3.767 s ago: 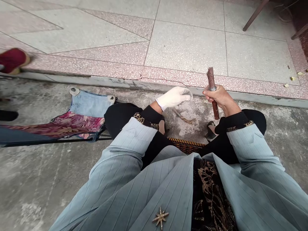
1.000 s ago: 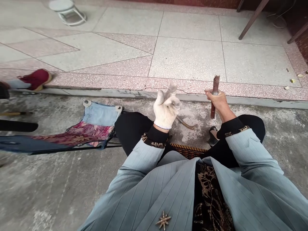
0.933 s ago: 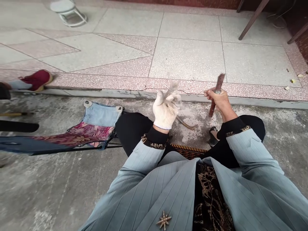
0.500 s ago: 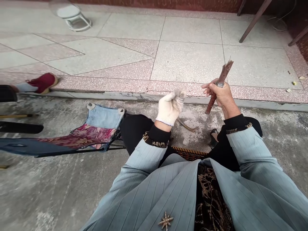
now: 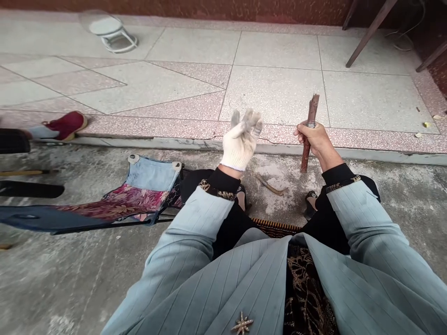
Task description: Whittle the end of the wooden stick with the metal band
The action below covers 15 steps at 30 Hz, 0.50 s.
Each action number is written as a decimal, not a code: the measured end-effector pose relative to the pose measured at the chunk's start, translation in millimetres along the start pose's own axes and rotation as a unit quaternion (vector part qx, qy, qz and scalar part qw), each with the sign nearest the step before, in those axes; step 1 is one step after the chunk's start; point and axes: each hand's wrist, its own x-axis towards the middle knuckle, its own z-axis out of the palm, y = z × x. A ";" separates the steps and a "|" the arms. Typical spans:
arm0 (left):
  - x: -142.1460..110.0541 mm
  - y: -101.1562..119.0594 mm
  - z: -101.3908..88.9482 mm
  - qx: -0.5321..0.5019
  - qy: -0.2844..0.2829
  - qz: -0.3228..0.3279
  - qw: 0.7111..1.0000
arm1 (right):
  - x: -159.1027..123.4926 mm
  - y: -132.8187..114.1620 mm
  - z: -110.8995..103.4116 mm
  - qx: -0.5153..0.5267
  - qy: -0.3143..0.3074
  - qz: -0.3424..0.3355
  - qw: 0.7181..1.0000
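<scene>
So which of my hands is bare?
Your right hand, gripping the upright reddish-brown stick; your left hand wears a whitish glove.

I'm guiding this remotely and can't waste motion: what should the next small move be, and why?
Probably bring the gloved left hand over to steady the upper end of the brown stick. That hand is open and apart from the stick, while the right hand alone grips it near the grey band, leaving the upper end unsupported.

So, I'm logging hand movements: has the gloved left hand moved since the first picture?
Yes. Against the step's pink border, the gloved left hand has shifted leftward and upward in view, and now overlaps it.
</scene>
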 end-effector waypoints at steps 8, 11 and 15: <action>43.1 -31.7 -4.5 0.253 -0.220 -0.058 0.940 | 3.1 -3.5 25.1 0.026 -0.161 0.132 0.978; 36.3 -40.9 -5.9 0.329 -0.338 -0.128 0.872 | 7.8 -3.4 22.4 0.047 -0.173 0.169 0.969; 34.5 -37.4 -5.9 0.399 -0.310 -0.092 0.858 | 15.3 -6.1 10.0 0.095 -0.135 0.206 0.965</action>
